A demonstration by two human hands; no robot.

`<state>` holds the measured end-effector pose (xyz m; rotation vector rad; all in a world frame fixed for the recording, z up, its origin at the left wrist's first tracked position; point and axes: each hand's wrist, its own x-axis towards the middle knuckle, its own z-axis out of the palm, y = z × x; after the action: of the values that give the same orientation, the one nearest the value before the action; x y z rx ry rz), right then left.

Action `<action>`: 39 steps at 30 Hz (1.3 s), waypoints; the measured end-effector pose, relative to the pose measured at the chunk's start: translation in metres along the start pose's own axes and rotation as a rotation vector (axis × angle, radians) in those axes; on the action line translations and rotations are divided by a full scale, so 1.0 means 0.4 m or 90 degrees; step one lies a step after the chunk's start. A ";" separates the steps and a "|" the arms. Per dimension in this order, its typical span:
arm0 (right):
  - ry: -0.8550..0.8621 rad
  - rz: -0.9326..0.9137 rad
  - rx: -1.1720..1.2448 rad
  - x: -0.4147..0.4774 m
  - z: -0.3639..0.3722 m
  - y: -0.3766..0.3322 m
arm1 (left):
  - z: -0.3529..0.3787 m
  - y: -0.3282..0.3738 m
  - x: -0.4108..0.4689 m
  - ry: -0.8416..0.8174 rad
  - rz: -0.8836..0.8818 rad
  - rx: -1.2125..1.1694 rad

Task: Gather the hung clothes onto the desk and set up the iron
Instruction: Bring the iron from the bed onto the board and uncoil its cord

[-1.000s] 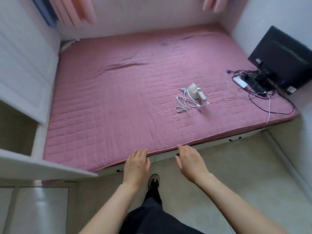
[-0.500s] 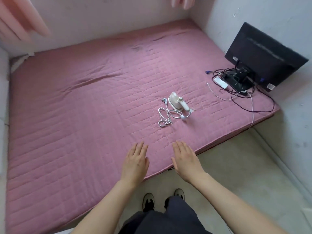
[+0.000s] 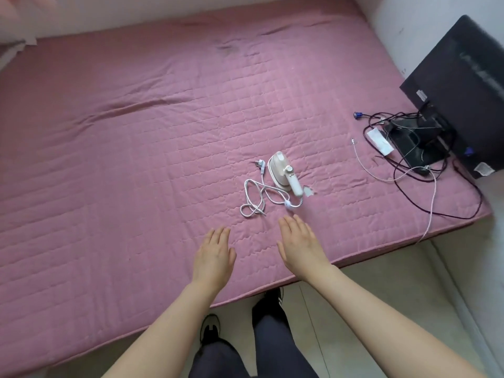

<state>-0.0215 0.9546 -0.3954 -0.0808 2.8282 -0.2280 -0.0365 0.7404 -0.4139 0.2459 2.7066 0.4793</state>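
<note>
White plastic iron (image 3: 279, 166) looked light, rigid; you'd want its handle (image 3: 296, 186). Your left grip (image 3: 215, 255) and right grip (image 3: 300, 242) hovered open, empty.

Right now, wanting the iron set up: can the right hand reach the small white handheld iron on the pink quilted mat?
Probably yes: the open right hand is just short of the small white handheld iron; only its loose white cord lies between.

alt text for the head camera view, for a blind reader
A person's left hand and right hand, both open and empty, stretch over a pink quilted mattress toward a small white iron with its unplugged cord coiled beside it. A black monitor and tangled cables sit at the mattress's right edge.
</note>
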 end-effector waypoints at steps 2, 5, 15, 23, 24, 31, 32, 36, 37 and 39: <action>-0.005 -0.009 -0.001 0.058 0.017 0.066 | 0.033 0.029 0.057 -0.014 -0.046 -0.035; -0.030 -0.022 -0.001 0.145 0.045 0.144 | 0.084 0.057 0.145 -0.034 -0.113 -0.079; -0.081 -0.040 0.040 0.404 0.231 0.257 | 0.247 0.044 0.442 -0.070 -0.262 -0.225; -0.131 -0.028 0.033 0.564 0.454 0.292 | 0.442 -0.029 0.644 -0.097 -0.288 -0.257; -0.138 -0.020 0.027 0.577 0.475 0.296 | 0.458 -0.035 0.664 -0.098 -0.297 -0.259; -0.074 0.053 -0.065 0.642 0.557 0.322 | 0.542 -0.042 0.761 -0.040 -0.320 -0.314; -0.049 0.053 -0.086 0.642 0.560 0.324 | 0.550 -0.038 0.768 -0.033 -0.329 -0.308; -0.105 0.105 -0.030 0.640 0.581 0.314 | 0.571 -0.009 0.779 -0.043 -0.361 -0.232; -0.106 0.108 -0.018 0.639 0.587 0.313 | 0.573 0.001 0.779 -0.044 -0.358 -0.216; -0.113 0.109 -0.009 0.637 0.590 0.312 | 0.581 0.017 0.779 -0.046 -0.351 -0.187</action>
<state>-0.1968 1.0225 -0.7130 0.1317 2.6411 -0.1553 -0.2282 0.8880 -0.7182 -0.5364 2.4421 0.6627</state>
